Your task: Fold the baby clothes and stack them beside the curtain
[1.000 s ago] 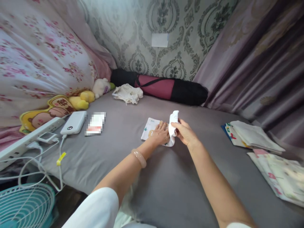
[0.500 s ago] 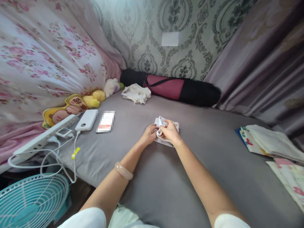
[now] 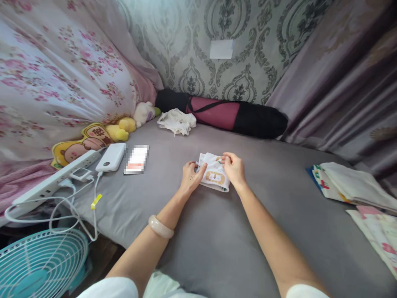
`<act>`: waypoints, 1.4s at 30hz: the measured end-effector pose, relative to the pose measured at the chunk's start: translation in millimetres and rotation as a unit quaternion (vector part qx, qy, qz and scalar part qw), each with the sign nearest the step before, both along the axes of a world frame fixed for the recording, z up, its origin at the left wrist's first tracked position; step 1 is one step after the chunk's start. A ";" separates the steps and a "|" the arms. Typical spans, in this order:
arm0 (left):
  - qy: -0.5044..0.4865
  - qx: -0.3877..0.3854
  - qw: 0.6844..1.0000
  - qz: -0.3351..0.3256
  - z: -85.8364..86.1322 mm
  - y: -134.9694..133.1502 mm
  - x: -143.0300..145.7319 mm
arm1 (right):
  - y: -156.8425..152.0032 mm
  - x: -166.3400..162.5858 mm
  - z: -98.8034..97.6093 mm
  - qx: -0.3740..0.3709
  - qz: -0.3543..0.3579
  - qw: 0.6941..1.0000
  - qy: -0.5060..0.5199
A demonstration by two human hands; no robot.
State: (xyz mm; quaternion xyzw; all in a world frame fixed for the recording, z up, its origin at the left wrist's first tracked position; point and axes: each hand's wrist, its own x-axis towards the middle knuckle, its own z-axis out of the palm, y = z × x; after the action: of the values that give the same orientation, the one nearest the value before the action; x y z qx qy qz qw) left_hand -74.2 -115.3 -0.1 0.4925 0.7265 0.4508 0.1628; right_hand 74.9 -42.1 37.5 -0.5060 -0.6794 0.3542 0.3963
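A small folded white cloth [image 3: 214, 176] printed with an orange-brown animal face lies on the grey bed sheet in front of me. At its left side, my left hand [image 3: 191, 177] grips the edge, thumb on top and fingers curled beside it. My right hand [image 3: 234, 167] is closed at the upper right edge, thumb and fingers pinching the fabric. Whether the cloth is a garment cannot be made out.
A crumpled white cloth [image 3: 176, 121] lies before a long black and maroon bag [image 3: 214, 112]. Folded cloths [image 3: 356, 182] lie at right. Left are a phone [image 3: 137, 159], power bank [image 3: 111, 158], power strip [image 3: 58, 176], cables, plush toys [image 3: 124, 127] and a turquoise fan [image 3: 40, 265].
The cloth was bunched with a rolled part between my hands; now it lies flat, folded, with its animal print showing. My hands have moved apart to its two sides.
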 end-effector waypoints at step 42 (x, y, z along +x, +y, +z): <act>0.310 -0.050 0.927 -0.205 8.1 -21.8 27.2 | 66.6 -41.6 -18.2 0.204 0.190 0.885 -0.373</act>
State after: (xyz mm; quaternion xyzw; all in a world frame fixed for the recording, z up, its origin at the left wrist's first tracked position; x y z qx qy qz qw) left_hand -46.9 -137.0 8.0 0.7368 0.6459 0.1952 0.0425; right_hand 33.3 24.5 19.3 -0.3700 -0.9174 0.0620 0.1331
